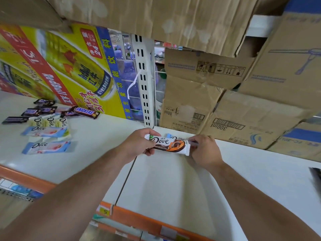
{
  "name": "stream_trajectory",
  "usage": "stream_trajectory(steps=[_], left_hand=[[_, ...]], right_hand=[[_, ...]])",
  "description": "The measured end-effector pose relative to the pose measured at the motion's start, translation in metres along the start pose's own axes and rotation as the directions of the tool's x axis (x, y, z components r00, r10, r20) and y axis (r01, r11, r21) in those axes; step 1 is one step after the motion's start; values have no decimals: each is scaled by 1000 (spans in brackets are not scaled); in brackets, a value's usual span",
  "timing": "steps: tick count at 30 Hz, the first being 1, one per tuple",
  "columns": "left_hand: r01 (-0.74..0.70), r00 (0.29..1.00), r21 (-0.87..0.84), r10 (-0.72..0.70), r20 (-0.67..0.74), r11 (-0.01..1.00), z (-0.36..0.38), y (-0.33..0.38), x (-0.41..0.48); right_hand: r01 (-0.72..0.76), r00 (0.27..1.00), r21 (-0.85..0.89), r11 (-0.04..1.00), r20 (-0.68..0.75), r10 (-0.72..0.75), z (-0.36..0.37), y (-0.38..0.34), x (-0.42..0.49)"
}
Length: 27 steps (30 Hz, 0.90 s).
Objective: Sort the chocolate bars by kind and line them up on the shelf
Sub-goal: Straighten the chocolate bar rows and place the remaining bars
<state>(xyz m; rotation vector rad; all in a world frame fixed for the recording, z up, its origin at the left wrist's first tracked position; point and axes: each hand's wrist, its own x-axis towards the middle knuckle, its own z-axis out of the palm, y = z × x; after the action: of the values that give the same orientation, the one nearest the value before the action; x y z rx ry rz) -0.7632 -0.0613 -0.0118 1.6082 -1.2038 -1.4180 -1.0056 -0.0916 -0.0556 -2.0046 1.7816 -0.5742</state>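
On the white shelf, at the left, dark bars lie behind pale bars. In the middle the left hand grips one end of a white-and-orange bar. The right hand curls at its other end, though which wrapper it pinches I cannot tell. Cardboard boxes stand behind.
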Motion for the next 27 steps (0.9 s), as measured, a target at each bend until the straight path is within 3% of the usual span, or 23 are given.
stream_trajectory(steps=[15, 21, 23, 27], left_hand=[[-49, 989, -28, 52, 142, 998, -1, 7, -9], [-85, 963, -14, 86, 255, 996, 12, 8, -4], [-93, 953, -9, 91, 290, 996, 23, 6, 0], [-113, 936, 46, 90, 340, 993, 54, 3, 3]], right_hand=[[-29, 999, -55, 998, -24, 28, -13, 5, -29], [-145, 988, 47, 988, -55, 147, -32, 9, -71], [-209, 977, -14, 978, -42, 208, -40, 10, -89], [-306, 949, -245, 920, -159, 273, -53, 13, -131]])
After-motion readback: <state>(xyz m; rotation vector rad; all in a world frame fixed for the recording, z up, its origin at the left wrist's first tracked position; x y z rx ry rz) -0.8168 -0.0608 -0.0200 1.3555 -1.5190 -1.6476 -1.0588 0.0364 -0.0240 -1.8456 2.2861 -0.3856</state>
